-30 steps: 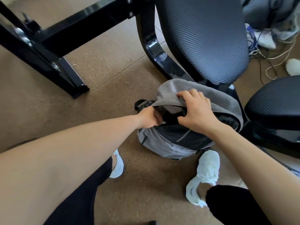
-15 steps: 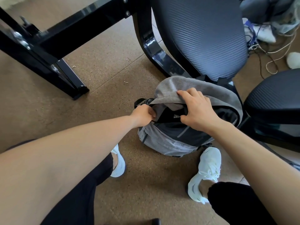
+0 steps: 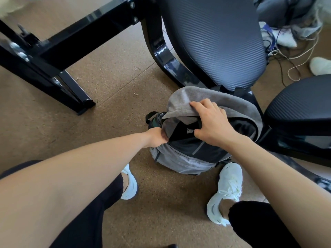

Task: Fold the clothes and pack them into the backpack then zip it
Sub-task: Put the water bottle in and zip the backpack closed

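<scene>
The left hand (image 3: 155,137) has slid down the bag's side, at 9 o'clock of the backpack (image 3: 188,158), fingers pinched tight, likely on the zipper pull. The right hand (image 3: 212,122) grips the grey flap. Zipping looks underway.

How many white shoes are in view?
3: one beside the left arm, one below the backpack, one by the cables, top right. The white thing at the right edge is unclear.

On the floor (image 3: 111,97), a grey backpack (image 3: 182,161) stands; the left hand (image 3: 155,137) pinches its opening's edge, the right hand (image 3: 213,124) grips its flap.
</scene>
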